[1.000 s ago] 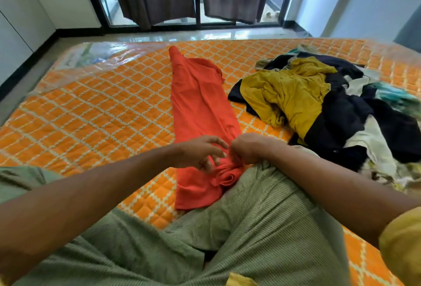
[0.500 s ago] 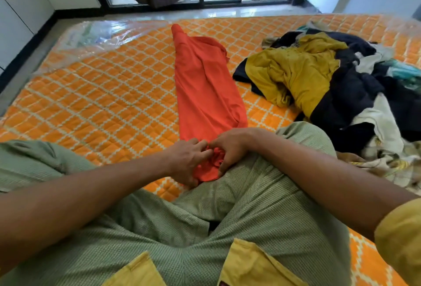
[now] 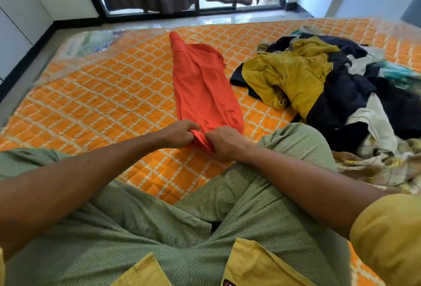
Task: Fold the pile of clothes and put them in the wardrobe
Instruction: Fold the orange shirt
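While both hands pinch its rolled near end, left hand point(image 3: 178, 134), right hand point(image 3: 224, 143), fingers clamped on red garment point(image 3: 202, 87), stretched away across bed point(image 3: 102, 94), clothes pile point(image 3: 337, 85) to the right

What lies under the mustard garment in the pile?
Dark navy cloth shows beneath the mustard garment, sticking out past its left and right edges. Whatever else lies under it is covered.
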